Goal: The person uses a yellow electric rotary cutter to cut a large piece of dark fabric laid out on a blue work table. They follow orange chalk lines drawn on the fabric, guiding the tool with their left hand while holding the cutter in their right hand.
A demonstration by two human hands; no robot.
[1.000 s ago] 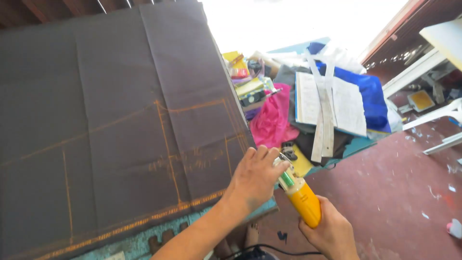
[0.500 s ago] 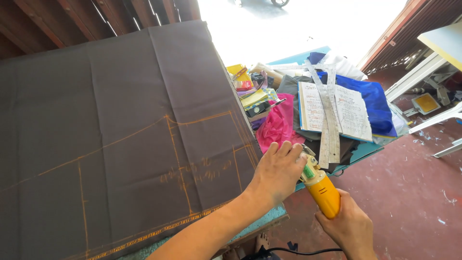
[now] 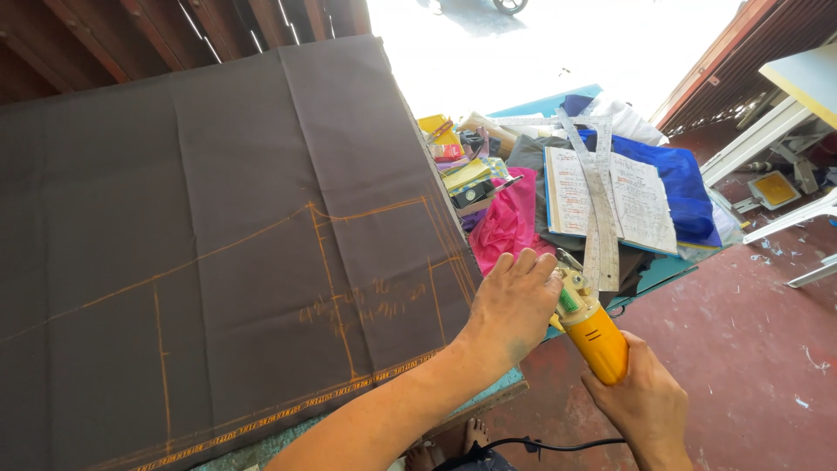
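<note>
A dark grey cloth (image 3: 218, 218) with orange chalk lines lies spread over the table. At its right edge my left hand (image 3: 513, 307) rests over the front end of a yellow corded power cutter (image 3: 591, 331), fingers curled on its head. My right hand (image 3: 643, 403) grips the yellow handle from below. The cutter's black cord (image 3: 523, 447) trails down near the bottom edge. The cutter's blade is hidden under my left hand.
To the right of the cloth lie a pink cloth (image 3: 510, 222), an open notebook (image 3: 610, 196) with a long ruler (image 3: 600, 209) across it, blue fabric (image 3: 684, 187) and small boxes. A red floor (image 3: 750, 349) and white furniture legs are at the right.
The view has shifted, so the cloth and clutter sit lower and more to the right. Both hands stay on the cutter at the cloth's right edge.
</note>
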